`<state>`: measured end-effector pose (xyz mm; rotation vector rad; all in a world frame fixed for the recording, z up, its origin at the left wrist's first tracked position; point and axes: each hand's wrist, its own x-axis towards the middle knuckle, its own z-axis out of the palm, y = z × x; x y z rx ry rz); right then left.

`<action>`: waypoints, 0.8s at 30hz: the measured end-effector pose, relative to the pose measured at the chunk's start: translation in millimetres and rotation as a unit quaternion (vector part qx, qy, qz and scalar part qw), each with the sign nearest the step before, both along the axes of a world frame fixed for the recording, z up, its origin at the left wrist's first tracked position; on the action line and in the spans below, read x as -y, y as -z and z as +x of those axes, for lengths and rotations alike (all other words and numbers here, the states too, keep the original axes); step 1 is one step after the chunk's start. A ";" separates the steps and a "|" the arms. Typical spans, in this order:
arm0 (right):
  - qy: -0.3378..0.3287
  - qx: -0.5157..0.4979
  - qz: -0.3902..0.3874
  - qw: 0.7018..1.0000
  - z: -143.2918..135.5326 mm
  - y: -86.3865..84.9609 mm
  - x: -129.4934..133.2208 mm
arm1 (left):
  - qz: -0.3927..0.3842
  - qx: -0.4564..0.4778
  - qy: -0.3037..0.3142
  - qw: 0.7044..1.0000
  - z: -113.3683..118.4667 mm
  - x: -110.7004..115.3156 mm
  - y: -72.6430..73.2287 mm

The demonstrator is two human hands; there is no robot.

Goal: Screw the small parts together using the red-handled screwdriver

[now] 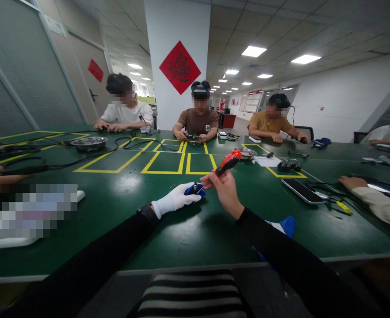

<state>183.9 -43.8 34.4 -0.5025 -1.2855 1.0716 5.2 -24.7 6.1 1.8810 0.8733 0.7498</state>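
My left hand [173,201], in a white glove with blue fingertips, is closed around a small black part with a metal top [195,189]. Most of that part is hidden by the glove. In my bare right hand [226,192] is a screwdriver [228,161] with a red and black handle, tilted with the handle up to the right. Its thin shaft points down-left to the black part; whether the tip touches it I cannot tell. A blue and white glove [283,226] lies on the table beside my right forearm.
The green table [168,247] carries yellow tape outlines [163,172]. A phone [303,191], cables [334,194] and black parts [289,165] lie to the right. Metal bowls [89,142] stand farther back. A white stand [16,236] is at left. Several people sit around, a co-worker's hand at each side.
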 end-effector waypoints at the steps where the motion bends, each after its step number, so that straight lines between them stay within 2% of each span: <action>1: -0.004 -0.002 -0.001 1.000 0.3 0.1 -0.1 | -0.001 0.000 0.001 1.000 -0.1 -0.3 0.3; 8: -0.091 -0.017 -0.008 0.996 1.4 0.5 1.4 | 0.010 -0.002 -0.002 1.000 -0.9 -2.0 2.4; 18: -0.011 0.024 0.012 1.000 -1.6 -3.4 6.0 | 0.004 -0.008 -0.002 1.000 0.9 1.1 -1.9; 21: -0.017 0.016 0.016 1.000 -0.3 -2.9 5.7 | 0.012 -0.005 0.005 1.000 0.5 1.3 -3.0; 24: -0.051 -0.009 0.017 0.998 1.6 -0.9 4.1 | 0.012 -0.008 0.003 1.000 -0.3 1.2 -3.1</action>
